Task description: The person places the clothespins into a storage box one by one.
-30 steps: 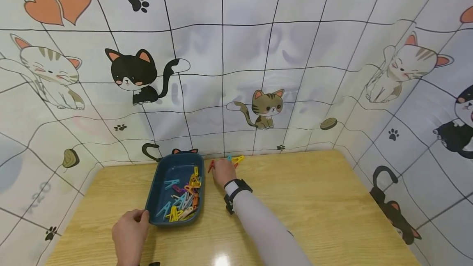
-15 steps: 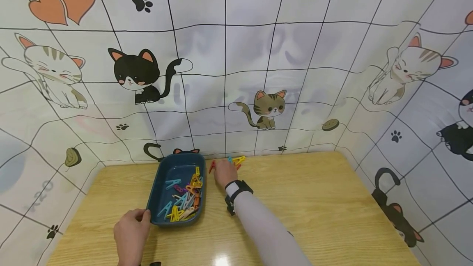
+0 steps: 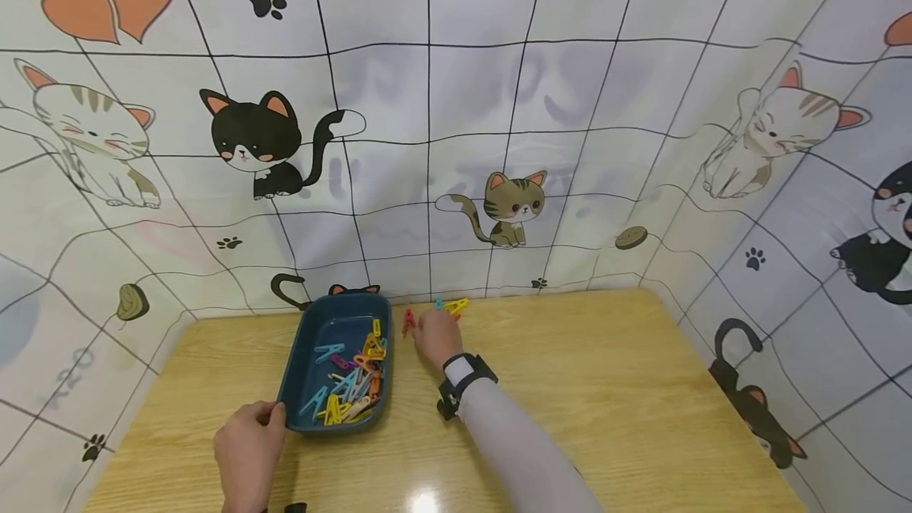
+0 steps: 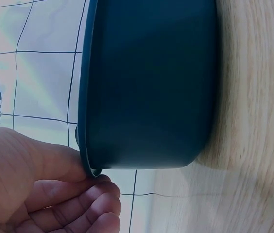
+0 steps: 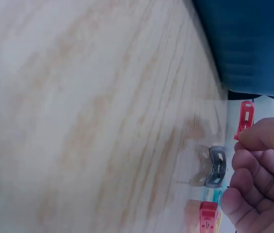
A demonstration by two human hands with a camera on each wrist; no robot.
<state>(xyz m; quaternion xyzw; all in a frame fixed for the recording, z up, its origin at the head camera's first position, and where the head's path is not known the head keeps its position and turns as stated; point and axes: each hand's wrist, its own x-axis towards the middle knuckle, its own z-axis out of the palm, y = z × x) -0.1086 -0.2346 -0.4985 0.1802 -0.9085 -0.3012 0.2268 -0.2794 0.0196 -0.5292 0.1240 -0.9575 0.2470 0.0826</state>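
Note:
My left hand point(image 3: 249, 450) pinches the near left corner of a dark blue plastic tray point(image 3: 290, 386) between thumb and curled fingers; in the left wrist view the thumb point(image 4: 61, 162) lies against the rim. Several coloured clothespins lie in the tray, mostly on its right side. Just right of the tray's far end, my right hand point(image 3: 436, 337) pinches a red clothespin point(image 5: 245, 118) by one end. Below the fingers in the right wrist view are a grey clothespin point(image 5: 217, 167) and another red clothespin point(image 5: 208, 216). A yellow clothespin point(image 3: 457, 306) shows beyond the hand.
The wooden table point(image 3: 584, 402) meets a cat-print cloth wall point(image 3: 399, 180) at the back, close behind the tray and loose clothespins. More of this cloth rises at the left and right. Black straps circle the right wrist.
My right hand has shifted slightly right, and more of the red clothespin shows at its left. The left hand keeps its hold on the tray, which stays in place.

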